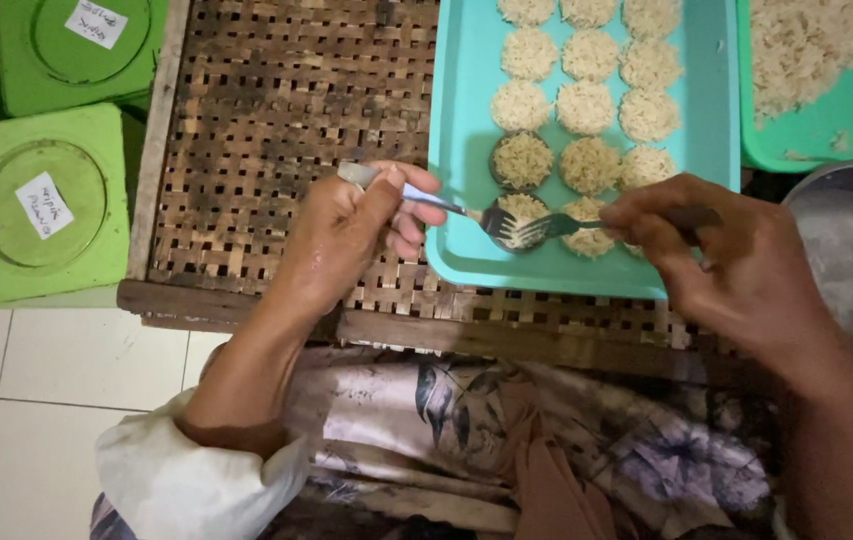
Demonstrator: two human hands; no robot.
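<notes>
My left hand (pixel 351 235) grips a fork with a pale handle (pixel 451 207), its tines over a small round mould (pixel 519 222) filled with rice. My right hand (pixel 721 255) holds a second, dark-handled fork (pixel 571 226) whose tines meet the first at the same mould. The mould sits at the near edge of a teal tray (pixel 461 120) that carries several round rice cakes in rows. Another filled round mould (pixel 522 160) lies just behind it.
The tray rests on a woven bamboo table (pixel 276 130). A second green tray of loose rice (pixel 806 60) stands at the right, a metal bowl (pixel 851 250) below it. Green lidded containers (pixel 36 205) sit on the tiled floor at left. Patterned cloth covers my lap.
</notes>
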